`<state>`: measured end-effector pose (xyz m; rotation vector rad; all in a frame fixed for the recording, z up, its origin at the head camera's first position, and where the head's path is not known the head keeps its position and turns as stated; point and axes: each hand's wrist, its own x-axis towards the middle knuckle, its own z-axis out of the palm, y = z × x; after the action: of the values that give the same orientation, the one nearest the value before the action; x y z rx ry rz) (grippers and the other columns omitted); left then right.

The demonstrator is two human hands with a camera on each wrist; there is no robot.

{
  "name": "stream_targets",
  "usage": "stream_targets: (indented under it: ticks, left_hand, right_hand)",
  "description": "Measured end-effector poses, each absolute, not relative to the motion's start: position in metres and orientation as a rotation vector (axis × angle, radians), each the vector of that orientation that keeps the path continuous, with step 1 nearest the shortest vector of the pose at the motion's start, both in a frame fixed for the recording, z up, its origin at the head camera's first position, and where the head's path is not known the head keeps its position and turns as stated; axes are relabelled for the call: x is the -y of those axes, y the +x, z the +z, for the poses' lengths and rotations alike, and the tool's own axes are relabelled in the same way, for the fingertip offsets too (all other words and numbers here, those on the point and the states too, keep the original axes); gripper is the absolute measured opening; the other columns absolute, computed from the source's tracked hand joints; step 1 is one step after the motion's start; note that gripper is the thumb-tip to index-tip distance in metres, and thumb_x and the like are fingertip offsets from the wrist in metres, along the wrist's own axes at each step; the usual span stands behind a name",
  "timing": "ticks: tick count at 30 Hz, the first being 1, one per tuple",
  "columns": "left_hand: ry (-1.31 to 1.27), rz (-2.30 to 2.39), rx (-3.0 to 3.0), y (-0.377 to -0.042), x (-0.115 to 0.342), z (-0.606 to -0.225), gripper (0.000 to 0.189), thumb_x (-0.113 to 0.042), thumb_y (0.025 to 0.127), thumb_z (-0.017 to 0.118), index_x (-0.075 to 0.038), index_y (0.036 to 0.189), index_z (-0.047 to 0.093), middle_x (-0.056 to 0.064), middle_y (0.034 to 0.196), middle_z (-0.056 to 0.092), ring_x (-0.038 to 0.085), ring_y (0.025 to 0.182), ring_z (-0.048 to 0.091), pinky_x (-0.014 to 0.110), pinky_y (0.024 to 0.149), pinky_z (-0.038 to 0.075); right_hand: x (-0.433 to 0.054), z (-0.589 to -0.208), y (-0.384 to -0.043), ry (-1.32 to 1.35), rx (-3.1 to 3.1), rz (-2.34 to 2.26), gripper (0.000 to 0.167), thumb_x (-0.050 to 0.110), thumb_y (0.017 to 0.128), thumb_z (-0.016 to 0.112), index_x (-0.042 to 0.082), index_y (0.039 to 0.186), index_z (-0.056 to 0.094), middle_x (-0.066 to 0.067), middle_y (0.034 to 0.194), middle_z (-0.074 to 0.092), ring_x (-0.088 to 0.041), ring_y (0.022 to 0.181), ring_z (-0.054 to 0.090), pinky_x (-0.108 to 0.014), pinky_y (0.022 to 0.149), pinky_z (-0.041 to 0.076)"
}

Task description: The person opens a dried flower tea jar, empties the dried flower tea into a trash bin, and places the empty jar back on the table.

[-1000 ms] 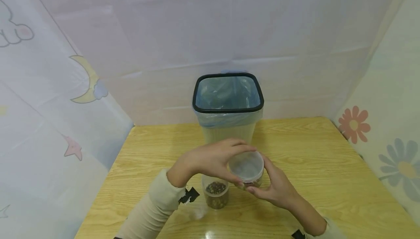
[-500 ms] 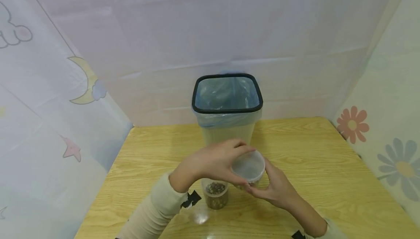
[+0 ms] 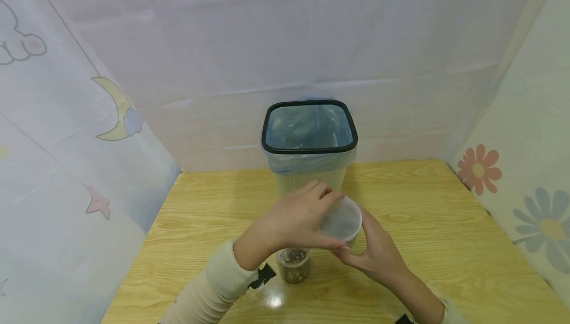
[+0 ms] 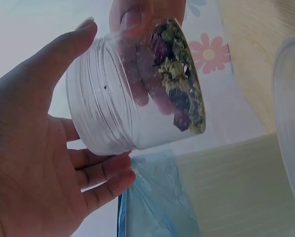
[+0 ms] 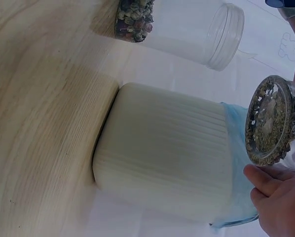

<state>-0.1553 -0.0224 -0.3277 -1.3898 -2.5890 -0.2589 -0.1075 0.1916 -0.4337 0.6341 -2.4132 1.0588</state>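
Holding a clear jar (image 4: 152, 127) between the left grip (image 3: 297, 219) and the right grip (image 3: 378, 255), raised off the surface (image 3: 423, 205). Clasping near the threaded end with the left grip, by thumb on one side and fingers on the other. Supporting lower down with the right grip, curled round from the opposite side. Turned roughly upward at the translucent top (image 3: 342, 219), with dried plant pieces (image 4: 179, 74), green and dark red, gathered toward the base; too hard to judge any exact tilt.

Likely at a lid-handling step, judging by the placing of the left grip round the upper rim. Cannot tell from these views whether fastening or unfastening.

Note a second jar (image 3: 294, 270), upright on the surface below the left grip and on the near side of it, partly covered by that grip and also holding dark dried pieces; impossible to say whether capped. Note too a bin (image 5: 167, 153) beyond both grips, lined with a blue bag (image 3: 311, 128).

For the next move, probably best to brace the jar firmly with the right grip and turn only with the left grip, without squeezing hard or tipping, so as not to spill.
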Motion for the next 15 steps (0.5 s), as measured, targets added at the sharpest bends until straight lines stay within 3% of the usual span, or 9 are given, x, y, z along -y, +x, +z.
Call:
stream_targets:
  ticks: [8,15]
  left_hand:
    - [-1.370,-0.148,2.507,-0.1522,0.0175,-0.3306,0.092,-0.077,0.080,0.066,-0.008,0.139,0.053,0.005,0.130,0.056,0.017,0.118,0.052,0.028,0.098,0.050]
    - [-1.566,-0.248,2.540,-0.1580,0.0238,-0.3251,0.097,-0.071,0.082,0.069,-0.015,0.155,0.037,0.006,0.159,0.037,0.021,0.142,0.039,0.034,0.116,0.038]
  right_hand:
    - [-0.1918,-0.4325,-0.1062,0.599,2.446,1.069,0.094,0.018,0.073,0.091,0.008,0.152,0.040,-0.008,0.136,0.058,-0.023,0.113,0.062,-0.049,0.085,0.057]
    - [-0.1936,-0.4326,-0.1067,0.657,2.482,1.102,0.097,0.018,0.074,0.091,0.002,0.152,0.037,-0.014,0.136,0.058,-0.027,0.112,0.063,-0.048,0.085,0.058]
